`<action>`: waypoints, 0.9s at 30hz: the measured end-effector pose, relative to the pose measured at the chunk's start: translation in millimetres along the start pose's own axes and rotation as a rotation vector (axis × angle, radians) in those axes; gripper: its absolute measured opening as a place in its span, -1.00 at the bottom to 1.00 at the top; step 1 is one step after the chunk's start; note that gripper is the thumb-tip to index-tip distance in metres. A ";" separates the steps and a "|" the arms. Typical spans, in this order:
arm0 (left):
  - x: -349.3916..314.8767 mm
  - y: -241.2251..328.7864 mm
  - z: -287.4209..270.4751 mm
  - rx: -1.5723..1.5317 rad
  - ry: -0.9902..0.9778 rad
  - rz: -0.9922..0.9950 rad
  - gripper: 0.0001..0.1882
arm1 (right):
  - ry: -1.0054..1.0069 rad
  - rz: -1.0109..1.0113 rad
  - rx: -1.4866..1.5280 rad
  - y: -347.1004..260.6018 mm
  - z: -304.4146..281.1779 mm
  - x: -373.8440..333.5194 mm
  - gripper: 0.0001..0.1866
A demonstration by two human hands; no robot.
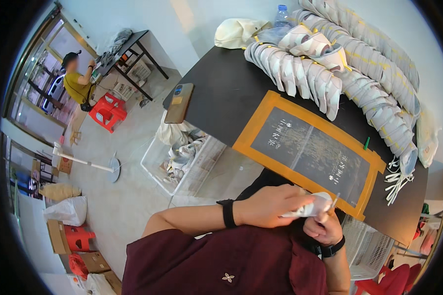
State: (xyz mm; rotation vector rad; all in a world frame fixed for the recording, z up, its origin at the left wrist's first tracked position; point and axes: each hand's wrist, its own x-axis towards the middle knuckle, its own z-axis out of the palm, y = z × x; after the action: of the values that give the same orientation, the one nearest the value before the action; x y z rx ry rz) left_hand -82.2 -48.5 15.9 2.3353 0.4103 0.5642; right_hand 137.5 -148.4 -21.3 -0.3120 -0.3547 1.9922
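Close to my body at the table's near edge, my left hand (274,205) is closed around a small white shoe upper (316,205), its fingers lying across the piece. Curled right beside it, my right hand (325,229) pinches a thin, light stick-like tool (335,200) that points upward; its exact kind is too blurred to tell. Just beyond both hands lies a dark board (305,152) with an orange-taped border, white markings and scuffs. Long nested stacks of grey-white shoe uppers (300,73) with yellow edges curve along the far right of the table.
A phone (179,103) lies at the left edge of the black table (216,93). White strips (396,184) hang near the right stacks. Below left stands a white crate (182,174) with fabric pieces. A person (77,81) works across the room by red stools (107,112).
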 end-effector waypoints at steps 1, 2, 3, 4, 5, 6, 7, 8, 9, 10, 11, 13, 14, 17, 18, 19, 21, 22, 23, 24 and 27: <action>-7.1 -5.5 -4.7 -0.036 0.002 -0.090 -0.34 | 0.127 0.126 -0.302 -5.2 8.5 7.3 -0.56; -17.8 -16.3 -6.0 -0.030 -0.020 -0.159 -0.37 | 0.255 0.244 -0.608 -8.4 18.6 16.5 -0.59; -31.5 -30.8 -5.8 0.003 0.031 -0.170 -0.40 | 0.290 0.136 -1.022 -0.1 20.2 29.7 -0.59; -51.6 -47.2 -6.9 0.040 0.082 -0.182 -0.43 | 0.273 0.052 -1.160 9.0 7.4 30.5 -0.61; -79.5 -75.2 -6.4 0.105 0.066 -0.244 -0.44 | 0.284 0.091 -1.081 9.2 16.9 31.3 -0.62; -105.0 -97.4 -11.4 0.173 0.049 -0.306 -0.45 | 0.293 0.127 -1.000 8.9 23.6 33.3 -0.63; -111.3 -93.0 -30.2 0.213 0.083 -0.436 -0.50 | 0.303 0.171 -0.960 9.4 16.9 29.5 -0.62; -123.6 -84.8 -53.1 0.260 0.123 -0.574 -0.55 | 0.324 0.175 -0.888 9.6 17.9 25.7 -0.64; -150.7 -105.0 -62.4 0.485 0.086 -0.663 -0.48 | 0.339 0.157 -0.836 8.1 17.4 22.1 -0.66; -181.2 -119.8 -75.2 0.530 0.114 -0.721 -0.39 | 0.342 0.140 -0.783 7.1 20.0 18.8 -0.68; -197.7 -125.4 -88.6 0.647 0.111 -0.796 -0.36 | 0.358 0.117 -0.788 4.2 22.9 17.3 -0.68; -212.8 -135.0 -103.5 0.888 0.096 -0.851 -0.34 | 0.282 -0.006 -0.542 -5.3 33.3 13.2 -0.71; -215.4 -136.7 -105.1 1.014 0.087 -0.836 -0.35 | 0.302 -0.036 -0.550 -7.4 35.9 12.6 -0.71; -214.3 -153.4 -87.7 0.677 0.143 -0.805 -0.39 | 0.032 -0.347 -0.304 -19.9 51.9 9.9 -0.66; -211.3 -159.6 -71.4 0.626 0.172 -0.620 -0.46 | 0.043 -0.378 -0.318 -25.6 61.5 8.1 -0.66; -181.4 -144.0 -60.7 0.523 0.119 -0.546 -0.55 | 0.039 -0.416 -0.350 -29.0 69.1 7.7 -0.64; -155.5 -130.3 -32.5 0.564 0.075 -0.363 -0.61 | 0.139 -0.433 -0.580 -37.3 78.3 7.3 -0.64; -135.7 -119.3 -24.3 0.537 0.015 -0.263 -0.64 | 0.152 -0.461 -0.591 -41.7 80.1 8.8 -0.64; -117.6 -105.3 -18.6 0.513 -0.045 -0.166 -0.66 | 0.242 -0.520 -0.924 -46.1 80.8 11.5 -0.65; -103.0 -90.8 -14.5 0.517 -0.042 -0.152 -0.66 | 0.323 -0.559 -1.254 -50.3 77.2 15.5 -0.66; -60.8 -48.8 -17.9 0.435 -0.066 -0.021 -0.67 | 0.515 -0.492 -1.315 -53.5 42.3 -3.5 -0.72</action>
State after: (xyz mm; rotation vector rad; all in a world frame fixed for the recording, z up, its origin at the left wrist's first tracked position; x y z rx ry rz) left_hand -149.8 -30.3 -22.9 2.7504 0.5721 0.4160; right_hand 167.6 -134.0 38.3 -1.3591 -1.2271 0.8951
